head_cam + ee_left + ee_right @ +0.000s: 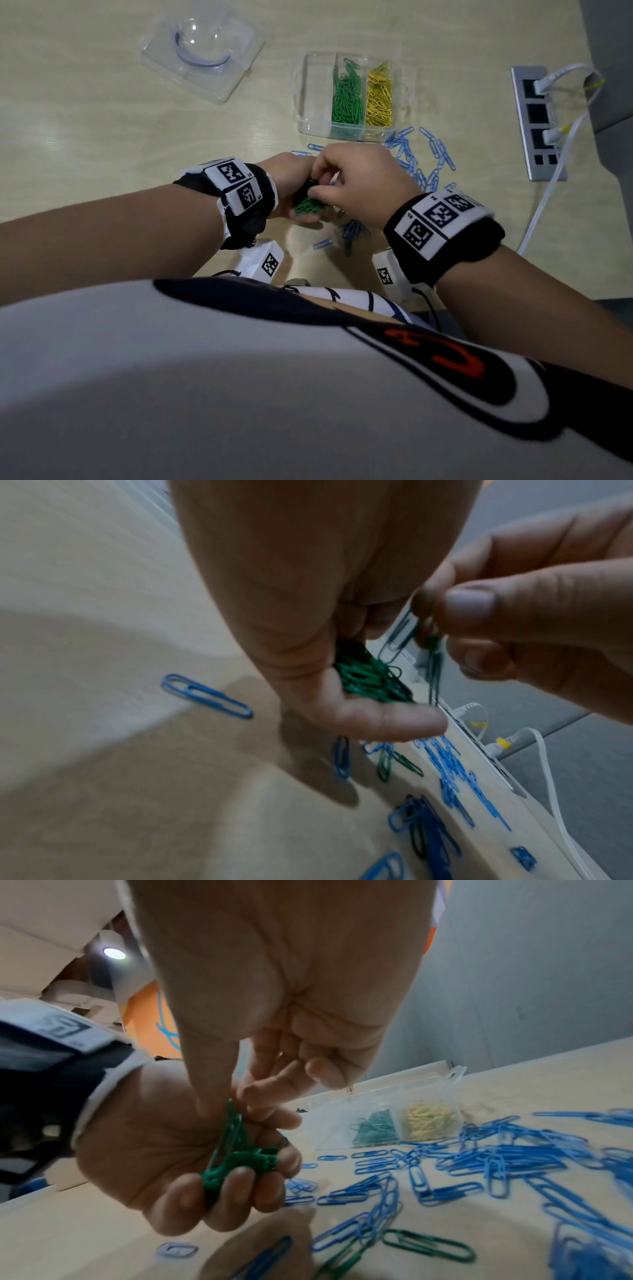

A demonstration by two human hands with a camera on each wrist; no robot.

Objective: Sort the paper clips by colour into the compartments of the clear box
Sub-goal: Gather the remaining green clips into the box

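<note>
The clear box (317, 92) stands at the back, with green clips (347, 96) in its middle compartment and yellow clips (378, 96) to their right; the left compartment looks bare. My left hand (301, 202) is cupped palm-up, fingers curled round a bunch of green clips (246, 1164). Directly above it, my right hand (322, 195) pinches one or two green clips (404, 631) between thumb and forefinger, hanging over the bunch. Blue clips (428, 161) lie scattered on the table to the right. Loose green clips (428, 1245) lie among them near my hands.
A clear plastic lid with a dome (202, 51) lies at the back left. A grey power strip (537, 120) with white cables sits at the right, beside a grey wall panel. Two white marker blocks (263, 260) stand near the table's front edge.
</note>
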